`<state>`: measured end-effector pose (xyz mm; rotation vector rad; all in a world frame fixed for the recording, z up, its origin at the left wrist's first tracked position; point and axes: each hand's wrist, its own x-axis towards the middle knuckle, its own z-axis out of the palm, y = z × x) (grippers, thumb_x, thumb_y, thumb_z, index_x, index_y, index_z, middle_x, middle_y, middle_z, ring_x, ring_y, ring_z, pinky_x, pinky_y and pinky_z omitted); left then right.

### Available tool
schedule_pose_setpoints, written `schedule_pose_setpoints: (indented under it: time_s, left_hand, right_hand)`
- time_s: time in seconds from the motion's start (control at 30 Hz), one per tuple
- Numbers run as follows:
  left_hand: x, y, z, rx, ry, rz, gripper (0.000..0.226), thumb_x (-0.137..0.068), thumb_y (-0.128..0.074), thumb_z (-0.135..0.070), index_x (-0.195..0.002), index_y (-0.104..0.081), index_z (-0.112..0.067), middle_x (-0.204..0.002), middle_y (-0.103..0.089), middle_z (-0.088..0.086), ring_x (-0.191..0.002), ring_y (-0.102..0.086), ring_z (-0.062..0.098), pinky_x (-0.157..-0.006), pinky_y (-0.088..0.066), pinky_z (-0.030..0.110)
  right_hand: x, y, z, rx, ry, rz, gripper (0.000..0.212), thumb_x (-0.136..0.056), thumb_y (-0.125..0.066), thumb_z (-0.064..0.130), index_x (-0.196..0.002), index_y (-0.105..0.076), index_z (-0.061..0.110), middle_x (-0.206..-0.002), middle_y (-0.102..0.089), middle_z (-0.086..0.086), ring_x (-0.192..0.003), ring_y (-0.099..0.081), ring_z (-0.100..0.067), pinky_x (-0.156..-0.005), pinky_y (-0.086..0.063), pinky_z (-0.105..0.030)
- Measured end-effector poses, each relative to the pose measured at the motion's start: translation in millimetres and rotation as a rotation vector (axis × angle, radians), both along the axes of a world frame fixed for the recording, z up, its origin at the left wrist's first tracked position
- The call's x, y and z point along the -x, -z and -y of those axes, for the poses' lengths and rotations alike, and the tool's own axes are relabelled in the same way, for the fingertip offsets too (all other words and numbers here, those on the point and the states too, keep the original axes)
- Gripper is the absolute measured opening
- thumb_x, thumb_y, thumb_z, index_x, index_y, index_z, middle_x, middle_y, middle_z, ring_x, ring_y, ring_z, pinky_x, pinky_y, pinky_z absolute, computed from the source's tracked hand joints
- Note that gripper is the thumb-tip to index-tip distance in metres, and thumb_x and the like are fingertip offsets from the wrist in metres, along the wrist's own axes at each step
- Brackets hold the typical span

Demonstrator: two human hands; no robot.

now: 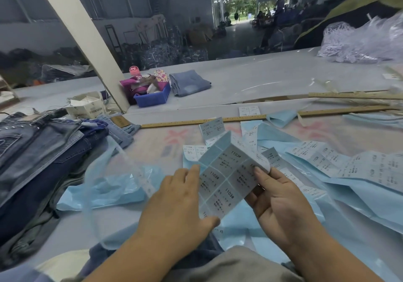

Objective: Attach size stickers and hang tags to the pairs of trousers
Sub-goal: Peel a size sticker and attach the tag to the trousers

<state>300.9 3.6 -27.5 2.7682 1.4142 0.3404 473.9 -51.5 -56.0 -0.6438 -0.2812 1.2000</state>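
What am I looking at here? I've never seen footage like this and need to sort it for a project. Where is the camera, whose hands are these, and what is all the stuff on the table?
There is no machine here. The one picture comes from a wide-angle camera worn on a person's head, looking forward and down at their own two bare hands.

Both hands hold a sheet of size stickers: the left hand grips its left edge, and the right hand pinches its right side, where one sticker is curling up.

On the table a pile of jeans lies to the left. More sticker sheets and pale blue backing paper are scattered around. Further back lie a long wooden ruler, a blue plastic bin and hang tags.
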Motion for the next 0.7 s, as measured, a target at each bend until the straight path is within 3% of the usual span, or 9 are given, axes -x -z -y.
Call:
schedule_pose_setpoints:
  time_s: [0.1,0.2,0.3,0.4,0.47,0.53,0.6,0.7]
  left_hand:
    - [-5.1,4.2,-8.4,-0.044,0.02,-0.058,0.121,-0.069,-0.06,-0.076,-0.147,0.02,-0.031,-0.153,-0.018,-0.01,-0.138,-0.021,0.013,-0.119,-0.02,0.035]
    - [-6.8,2.9,-8.1,-0.025,0.031,-0.171,0.121,-0.07,-0.053,-0.082,-0.145,0.026,-0.03,-0.146,-0.034,-0.011,-0.137,-0.028,0.014,-0.123,-0.005,0.042]
    - [-3.8,2.0,-7.0,-0.068,-0.016,-0.333,0.106,-0.072,-0.051,-0.079,-0.148,0.001,-0.027,-0.134,-0.049,-0.009,-0.129,-0.041,0.02,-0.12,-0.009,0.049]
    - [-1.4,-0.7,-6.7,-0.129,-0.045,-0.329,0.07,-0.081,-0.05,-0.064,-0.136,-0.028,-0.027,-0.111,-0.058,-0.008,-0.102,-0.054,0.021,-0.096,-0.036,0.039]
    - [-3.6,-2.2,-5.5,-0.165,-0.039,-0.32,0.045,-0.083,-0.047,-0.057,-0.116,-0.039,-0.026,-0.092,-0.052,-0.008,-0.085,-0.049,0.021,-0.077,-0.034,0.037]
    - [-4.8,-1.8,-4.0,-0.188,-0.05,-0.349,0.026,-0.085,-0.045,-0.048,-0.094,-0.038,-0.025,-0.077,-0.036,-0.007,-0.076,-0.039,0.021,-0.07,-0.028,0.036]
    - [-4.4,-1.7,-3.6,-0.188,-0.065,-0.358,0.017,-0.086,-0.047,-0.035,-0.086,-0.034,-0.023,-0.071,-0.029,-0.005,-0.071,-0.037,0.021,-0.067,-0.027,0.034]
    - [-9.7,-4.6,-1.9,-0.177,-0.083,-0.253,0.016,-0.082,-0.059,-0.024,-0.087,-0.044,-0.024,-0.076,-0.052,-0.004,-0.067,-0.058,0.023,-0.056,-0.03,0.028]
  right_hand:
    - [-1.7,0.2,0.2,-0.006,0.01,-0.018,0.026,-0.077,-0.059,0.011,-0.101,-0.066,0.005,-0.093,-0.074,-0.014,-0.081,-0.072,-0.02,-0.064,-0.059,-0.029]
    - [-6.4,-2.8,1.9,-0.019,0.044,-0.027,0.026,-0.078,-0.059,0.014,-0.1,-0.067,0.005,-0.089,-0.073,-0.012,-0.078,-0.072,-0.018,-0.064,-0.06,-0.027]
    - [-12.3,-5.5,3.5,-0.018,0.116,-0.067,0.025,-0.077,-0.059,0.016,-0.099,-0.068,0.008,-0.09,-0.074,-0.011,-0.081,-0.073,-0.018,-0.07,-0.061,-0.029]
    - [-17.9,-2.5,3.5,0.001,0.199,-0.107,0.019,-0.084,-0.057,0.014,-0.1,-0.066,0.011,-0.094,-0.074,-0.01,-0.085,-0.073,-0.018,-0.076,-0.06,-0.032]
    - [-20.2,-0.4,3.5,0.021,0.23,-0.124,0.014,-0.093,-0.053,0.013,-0.099,-0.066,0.012,-0.097,-0.075,-0.01,-0.086,-0.073,-0.018,-0.074,-0.061,-0.032]
    - [-22.2,0.8,2.7,0.034,0.253,-0.128,0.014,-0.096,-0.052,0.014,-0.101,-0.065,0.013,-0.098,-0.075,-0.009,-0.086,-0.074,-0.017,-0.069,-0.061,-0.032]
    - [-25.3,1.0,2.8,0.047,0.273,-0.125,0.017,-0.097,-0.051,0.019,-0.108,-0.063,0.013,-0.098,-0.076,-0.008,-0.086,-0.074,-0.017,-0.064,-0.06,-0.031]
    - [-26.1,1.8,5.5,0.103,0.193,-0.077,0.036,-0.092,-0.056,0.037,-0.116,-0.06,0.01,-0.097,-0.075,-0.009,-0.092,-0.073,-0.023,-0.066,-0.061,-0.037]
